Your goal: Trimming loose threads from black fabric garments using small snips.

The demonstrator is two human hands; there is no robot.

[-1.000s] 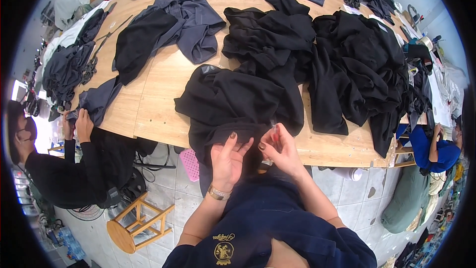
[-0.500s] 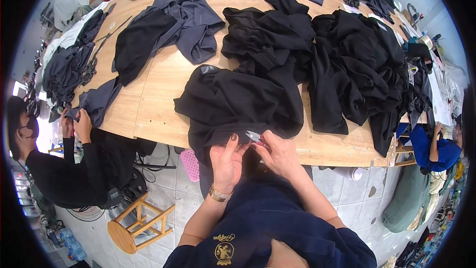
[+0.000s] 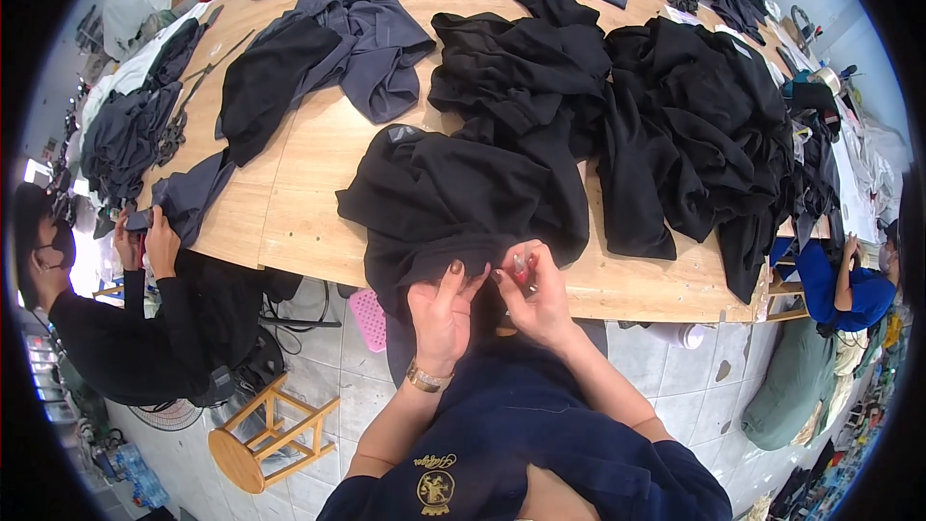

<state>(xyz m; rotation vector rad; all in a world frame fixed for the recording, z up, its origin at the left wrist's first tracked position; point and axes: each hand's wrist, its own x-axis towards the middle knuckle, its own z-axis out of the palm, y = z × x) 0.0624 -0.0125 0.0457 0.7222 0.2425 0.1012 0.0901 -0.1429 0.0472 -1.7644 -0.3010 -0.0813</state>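
A black garment (image 3: pixel 463 183) lies bunched at the table's near edge, its front part hanging over. My left hand (image 3: pixel 444 314) is closed on the edge of this garment, thumb on top. My right hand (image 3: pixel 542 301) holds red-handled thread snips (image 3: pixel 524 270) in its palm, with the blades mostly hidden by the fingers. The right thumb and forefinger come together close to the garment's edge, beside my left fingertips; whether they pinch a thread is too small to tell.
More black garments (image 3: pixel 694 125) are heaped to the right and behind. Grey garments (image 3: pixel 362 48) lie at the far left of the wooden table (image 3: pixel 318 222). A co-worker (image 3: pixel 116 328) handles cloth at left; another (image 3: pixel 854 289) sits at right. A wooden stool (image 3: pixel 236 458) stands on the floor.
My right hand has turned, drawing the snips' blades back from the garment into the palm, and its thumb and forefinger have moved to the garment's edge. The left hand keeps its hold.
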